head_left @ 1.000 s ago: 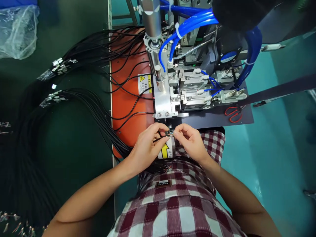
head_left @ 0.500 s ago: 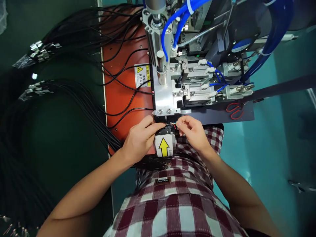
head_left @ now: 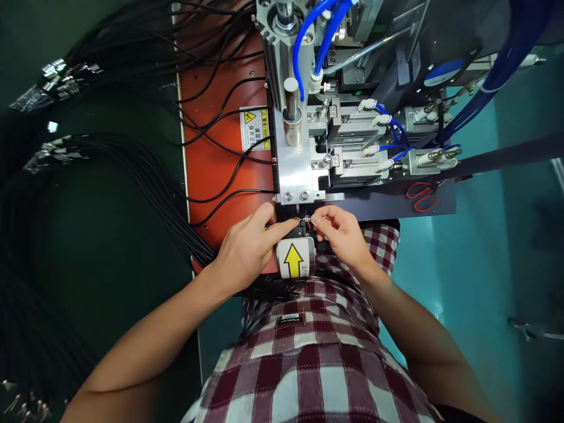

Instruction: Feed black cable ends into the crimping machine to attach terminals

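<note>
Several thin coloured wires point(head_left: 307, 220) cross the small gap between my hands, just below the metal press block. My right hand point(head_left: 341, 235) pinches their right ends between thumb and index finger. From the left, my left hand point(head_left: 247, 249) reaches in, its index finger stretched out to the wires and the other fingers curled under; anything inside them is hidden. Right below the fingertips is a small black fixture point(head_left: 298, 231), partly covered. A silver cover with a yellow arrow label point(head_left: 293, 258) sits under it, close to my body.
A metal machine with an upright cylinder point(head_left: 291, 111) and blue air hoses point(head_left: 304, 41) rises ahead. Black cables point(head_left: 132, 158) with silver ends spread across the left. Red-handled scissors point(head_left: 423, 195) lie on the grey plate at right. An orange plate point(head_left: 220, 170) lies under the cables.
My left index finger has straightened and moved slightly right along the wires. My right hand keeps its pinch, almost in place. The view has shifted a little.
</note>
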### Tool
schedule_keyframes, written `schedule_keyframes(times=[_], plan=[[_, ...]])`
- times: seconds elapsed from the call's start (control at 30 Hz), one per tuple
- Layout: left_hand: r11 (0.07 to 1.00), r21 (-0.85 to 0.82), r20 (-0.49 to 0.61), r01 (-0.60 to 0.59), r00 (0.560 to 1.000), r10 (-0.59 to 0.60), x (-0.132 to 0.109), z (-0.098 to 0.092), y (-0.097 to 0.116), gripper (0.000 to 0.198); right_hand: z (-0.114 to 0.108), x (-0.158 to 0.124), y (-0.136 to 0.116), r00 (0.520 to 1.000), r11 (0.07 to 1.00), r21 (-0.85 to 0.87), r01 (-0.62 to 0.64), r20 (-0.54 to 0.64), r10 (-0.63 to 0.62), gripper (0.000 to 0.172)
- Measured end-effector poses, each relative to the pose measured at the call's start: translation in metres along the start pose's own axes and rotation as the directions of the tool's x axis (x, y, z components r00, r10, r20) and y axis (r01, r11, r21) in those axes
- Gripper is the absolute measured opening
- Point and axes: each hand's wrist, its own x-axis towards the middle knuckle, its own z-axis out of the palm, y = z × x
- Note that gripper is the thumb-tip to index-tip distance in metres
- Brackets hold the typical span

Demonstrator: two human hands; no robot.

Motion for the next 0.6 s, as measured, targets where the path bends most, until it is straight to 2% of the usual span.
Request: schedule_keyframes(times=[0.23,0.6], plan=[[0.998,0.019,0.017,0.056,0.998,-0.057,0.0004,0.0009,0.0019,0.037,0.0005,-0.0019,0.0016,0.999,0.999,-0.014,0.050,0.000,-0.050,0.021],[0.998,-0.009,0.003,0.070,0.998,-0.070,0.0018,0.0015,0.0006,0.035,0.0008,-0.0044,0.0056,0.987,0.980,-0.119,0.159,-0.017,-0.162,0.016]])
